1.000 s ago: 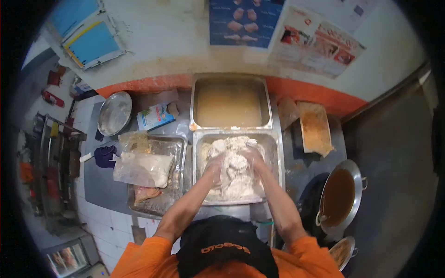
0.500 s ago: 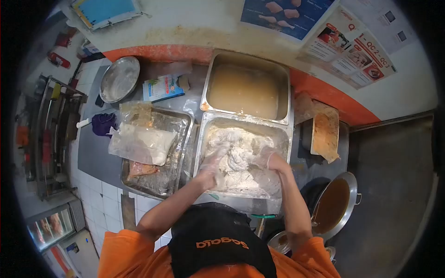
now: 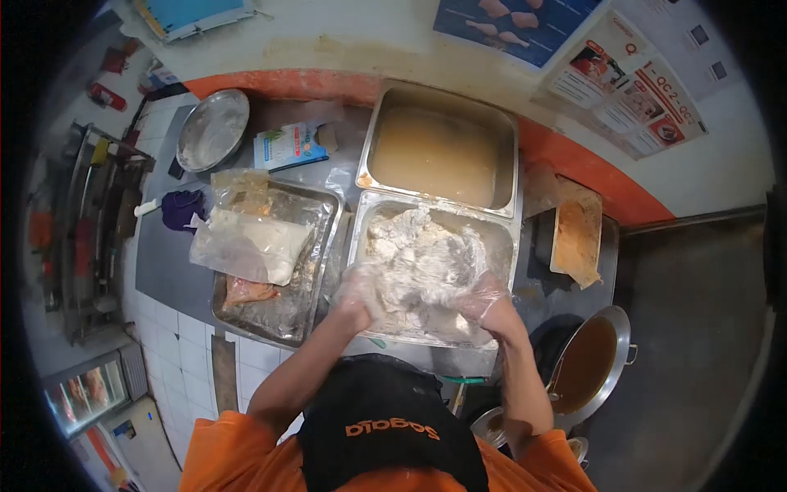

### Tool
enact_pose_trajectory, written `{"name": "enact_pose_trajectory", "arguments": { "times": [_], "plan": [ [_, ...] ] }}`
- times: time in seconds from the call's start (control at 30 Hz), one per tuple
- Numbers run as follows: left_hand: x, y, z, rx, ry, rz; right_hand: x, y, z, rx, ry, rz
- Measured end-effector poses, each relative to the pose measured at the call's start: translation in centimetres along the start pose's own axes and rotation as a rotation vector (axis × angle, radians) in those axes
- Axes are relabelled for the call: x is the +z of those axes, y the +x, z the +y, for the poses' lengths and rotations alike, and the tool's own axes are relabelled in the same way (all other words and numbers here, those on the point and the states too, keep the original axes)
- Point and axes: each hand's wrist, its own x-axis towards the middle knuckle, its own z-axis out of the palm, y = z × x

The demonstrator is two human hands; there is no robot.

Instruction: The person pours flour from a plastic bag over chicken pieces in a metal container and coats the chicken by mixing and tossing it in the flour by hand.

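Note:
A steel pan (image 3: 502, 336) in front of me holds flour-covered pieces (image 3: 422, 258), blurred in the middle. My left hand (image 3: 363, 293), in a clear plastic glove, is at the pan's left side by the flour. On the right side, my right hand (image 3: 485, 299), gloved the same way, is at the edge of the coated pieces. The fingers of both hands are smeared by motion and partly hidden by plastic and flour. Behind this pan, and touching it, stands a second pan (image 3: 518, 176) of cloudy tan liquid (image 3: 438, 156).
To the left, a tray (image 3: 307, 307) bears a bag of white powder (image 3: 254, 246) and a raw piece of meat (image 3: 248, 290). Behind it are a round bowl (image 3: 213, 131) and a blue-white box (image 3: 291, 146). At right are a crumb-filled container (image 3: 576, 234) and a pot of brown liquid (image 3: 586, 365).
Both hands have drawn back toward the pan's near side. The floured pieces have shifted and blurred. The camera view has turned and moved since one second ago.

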Motion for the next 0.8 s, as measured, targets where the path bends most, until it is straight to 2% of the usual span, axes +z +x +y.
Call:
{"name": "enact_pose_trajectory", "arguments": {
  "times": [0.07, 0.1, 0.17, 0.2, 0.23, 0.3, 0.37, 0.4, 0.43, 0.5, 0.6, 0.63, 0.67, 0.7, 0.8],
  "plan": [
    [6.3, -4.7, 2.7, 0.008, 0.029, 0.118, -1.1, 0.4, 2.5, 0.042, -0.383, -0.139],
    [7.4, -5.7, 2.0, 0.104, 0.122, 0.186, 0.2, 1.9, 6.9, 0.056, -0.721, -0.227],
    [3.9, -1.7, 0.1, 0.239, 0.514, 0.094, 2.9, 3.9, 14.1, -0.051, -1.045, -0.226],
    [2.5, 0.1, -0.4, 0.314, 0.708, 0.044, 4.3, 4.8, 16.9, -0.177, -1.033, -0.137],
    [2.6, 0.7, 0.1, 0.188, 0.781, 0.129, 5.1, 5.2, 17.3, -0.302, -1.014, -0.047],
    [2.2, 1.4, 0.5, -0.093, 0.918, 0.300, 5.6, 4.4, 17.5, -0.196, -0.618, -0.014],
    [-1.6, 4.9, -1.3, 0.101, 0.584, 0.132, 4.2, 5.6, 14.2, -0.078, -0.482, 0.021],
    [-3.5, 5.3, -2.6, 0.174, 0.407, 0.063, 4.2, 4.8, 12.5, 0.025, -0.524, 0.013],
    [-1.7, 3.3, -2.0, 0.106, 0.326, 0.091, 4.3, 3.9, 11.3, 0.132, -0.565, 0.003],
    [5.1, -2.0, 0.1, -0.036, 0.173, 0.132, 3.6, 1.1, 11.5, -0.282, -0.463, 0.234],
    [4.6, -3.1, 1.0, 0.135, 0.373, 0.030, 1.2, -1.0, 6.2, -0.140, 0.124, 0.333],
    [5.8, -3.4, 1.8, 0.100, 0.524, 0.182, 0.2, -1.2, 5.5, 0.062, 0.265, 0.307],
    [4.9, -2.2, 1.4, 0.163, 0.627, 0.157, -0.4, -1.0, 5.1, 0.253, 0.406, 0.278],
    [2.7, 0.6, 1.0, 0.235, 0.735, 0.130, -0.2, 0.5, 6.5, 0.368, 0.307, 0.186],
    [-1.1, 8.0, 0.2, 0.373, 1.181, 0.174, 4.7, 4.7, 9.1, 0.466, 0.422, 0.221]
  ]
}}
